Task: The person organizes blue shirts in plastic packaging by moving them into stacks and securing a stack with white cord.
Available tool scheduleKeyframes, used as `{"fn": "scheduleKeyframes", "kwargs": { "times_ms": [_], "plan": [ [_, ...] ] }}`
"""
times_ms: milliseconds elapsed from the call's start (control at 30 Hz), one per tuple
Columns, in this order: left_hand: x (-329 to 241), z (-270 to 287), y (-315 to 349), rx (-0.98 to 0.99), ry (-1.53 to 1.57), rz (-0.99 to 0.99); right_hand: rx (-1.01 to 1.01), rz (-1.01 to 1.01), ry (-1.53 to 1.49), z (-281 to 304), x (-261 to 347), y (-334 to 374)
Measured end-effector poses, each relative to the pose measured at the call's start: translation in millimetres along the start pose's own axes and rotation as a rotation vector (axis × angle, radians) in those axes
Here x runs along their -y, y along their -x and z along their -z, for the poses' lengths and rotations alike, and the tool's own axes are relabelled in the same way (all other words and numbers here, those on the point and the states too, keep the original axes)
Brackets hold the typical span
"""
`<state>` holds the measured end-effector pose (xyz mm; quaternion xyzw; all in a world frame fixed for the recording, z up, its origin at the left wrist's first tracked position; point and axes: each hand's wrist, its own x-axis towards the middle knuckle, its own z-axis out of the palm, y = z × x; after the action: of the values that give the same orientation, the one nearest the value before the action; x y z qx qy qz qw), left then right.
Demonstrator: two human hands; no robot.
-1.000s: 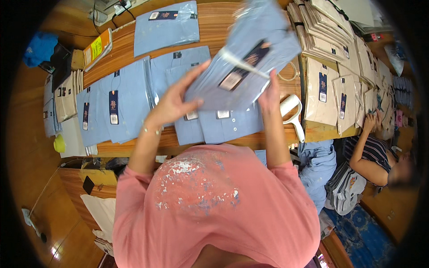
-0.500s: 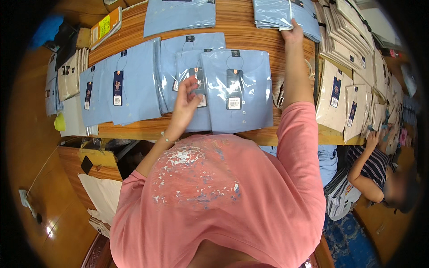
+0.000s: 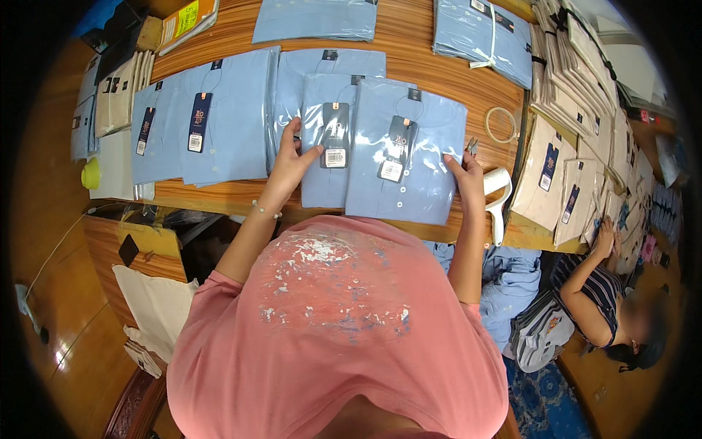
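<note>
Two folded light-blue shirts in clear plastic bags overlap on the wooden table in front of me. My left hand point(image 3: 295, 159) grips the left edge of the left bagged shirt point(image 3: 322, 192), thumb on its front and fingers at its side. My right hand point(image 3: 469, 179) pinches the right edge of the right bagged shirt point(image 3: 431, 194), the thumb lying on the plastic. Each bears a dark hanging tag with a white label. Another bagged blue shirt point(image 3: 300, 69) lies behind them, and more blue shirts point(image 3: 241, 139) are fanned out to the left.
At the far right lies a blue shirt bundle point(image 3: 453, 33) tied with a white strip. Near my right hand are small snips point(image 3: 473, 148), a tape ring point(image 3: 488, 133) and a white lint roller point(image 3: 499, 212). Beige packed shirts point(image 3: 530, 186) fill the right side, where another person point(image 3: 596, 293) works.
My right hand has left the tied bundle and come back to the right bagged shirt. My left hand has moved to the left shirt's edge. Both front shirts now tilt slightly.
</note>
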<state>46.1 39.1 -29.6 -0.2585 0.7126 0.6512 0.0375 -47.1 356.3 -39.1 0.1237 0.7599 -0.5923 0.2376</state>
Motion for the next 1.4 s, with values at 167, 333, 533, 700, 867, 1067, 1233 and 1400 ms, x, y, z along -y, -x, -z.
{"fn": "scheduleKeyframes", "kwargs": {
  "times_ms": [167,333,533,700,867,1067,1233,1400],
  "plan": [
    [9.8,0.9,-7.1,0.017,0.256,0.087,0.125,-0.076,-0.686,9.7,8.0,32.6],
    [8.1,-6.4,-2.2,0.078,0.396,0.053,-0.116,-0.003,-0.462,19.9,30.3,38.8],
    [13.4,-8.2,6.0,0.137,0.377,-0.024,-0.166,0.386,-0.631,42.5,120.7,8.3],
    [-4.2,-11.9,23.0,0.117,0.306,-0.148,-0.141,0.574,-0.952,35.0,137.4,-110.4],
    [-20.4,-3.8,27.1,0.048,0.242,-0.229,-0.264,0.006,-1.222,19.3,96.4,-239.1],
    [-52.8,1.9,38.1,0.023,0.239,-0.288,-0.27,0.169,-1.36,39.9,102.2,-261.1],
    [-76.1,17.0,31.9,0.082,0.096,-0.425,-0.214,0.204,-0.727,-0.2,84.0,-147.6],
    [-173.5,-1.5,-4.3,0.575,-0.069,-0.745,0.56,0.587,-0.809,-6.6,44.3,-44.7]
  ]
}}
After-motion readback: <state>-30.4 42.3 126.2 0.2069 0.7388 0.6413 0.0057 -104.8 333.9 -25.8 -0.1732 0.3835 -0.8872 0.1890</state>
